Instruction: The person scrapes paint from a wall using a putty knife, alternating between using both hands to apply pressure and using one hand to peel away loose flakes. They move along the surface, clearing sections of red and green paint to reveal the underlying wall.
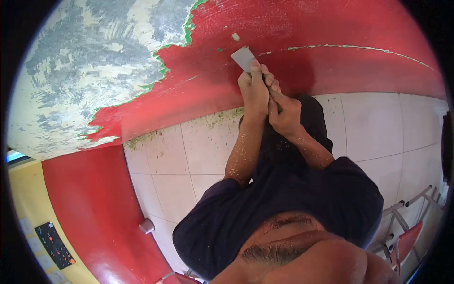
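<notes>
A paint scraper (243, 58) with a flat pale blade is pressed against, or held very near, the red painted wall (283, 23). My left hand (255, 92) is wrapped round it close to the blade, thumb lying along the top. Just behind and to the right, my right hand (285, 113) is closed on the handle, which the fingers mostly hide. Small chips of bare wall show beyond the blade. To the left, a large stripped patch (99, 66) shows grey and cream with a ragged green edge. Pale flecks cling to my forearms.
Paint flakes (142, 138) litter the pale tiled floor (371, 120) along the wall's foot. A long thin crack (340, 46) runs across the red paint at right. A chair with a red seat (407, 241) and metal legs stands at lower right. Another red-and-yellow wall (94, 208) rises at left.
</notes>
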`<move>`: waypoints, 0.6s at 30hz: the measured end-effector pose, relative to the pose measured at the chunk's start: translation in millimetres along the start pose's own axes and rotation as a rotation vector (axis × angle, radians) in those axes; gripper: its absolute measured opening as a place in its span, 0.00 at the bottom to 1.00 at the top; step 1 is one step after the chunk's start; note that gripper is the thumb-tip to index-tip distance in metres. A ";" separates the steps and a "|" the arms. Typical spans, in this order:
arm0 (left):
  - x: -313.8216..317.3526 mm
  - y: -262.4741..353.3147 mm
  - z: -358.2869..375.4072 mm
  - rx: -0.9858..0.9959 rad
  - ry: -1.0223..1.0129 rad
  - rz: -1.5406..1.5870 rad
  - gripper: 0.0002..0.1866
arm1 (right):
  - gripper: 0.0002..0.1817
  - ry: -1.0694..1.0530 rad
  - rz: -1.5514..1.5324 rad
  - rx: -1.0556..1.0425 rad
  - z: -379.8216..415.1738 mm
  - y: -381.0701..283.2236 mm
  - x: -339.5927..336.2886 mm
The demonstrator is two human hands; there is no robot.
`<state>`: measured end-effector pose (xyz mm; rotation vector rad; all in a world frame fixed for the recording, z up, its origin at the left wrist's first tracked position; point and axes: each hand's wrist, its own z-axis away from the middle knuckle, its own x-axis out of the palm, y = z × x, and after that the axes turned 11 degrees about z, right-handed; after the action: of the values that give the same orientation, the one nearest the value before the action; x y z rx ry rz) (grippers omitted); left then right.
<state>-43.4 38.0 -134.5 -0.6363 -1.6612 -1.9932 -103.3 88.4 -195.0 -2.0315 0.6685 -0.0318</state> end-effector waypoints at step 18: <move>-8.6 -4.6 -12.8 0.076 -0.064 -0.047 0.20 | 0.16 0.146 -0.025 -0.139 -24.5 -4.1 7.1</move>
<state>-40.2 26.6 -145.5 -0.6458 -1.7965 -1.9497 -102.5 67.2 -180.3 -2.1870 0.7538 -0.1532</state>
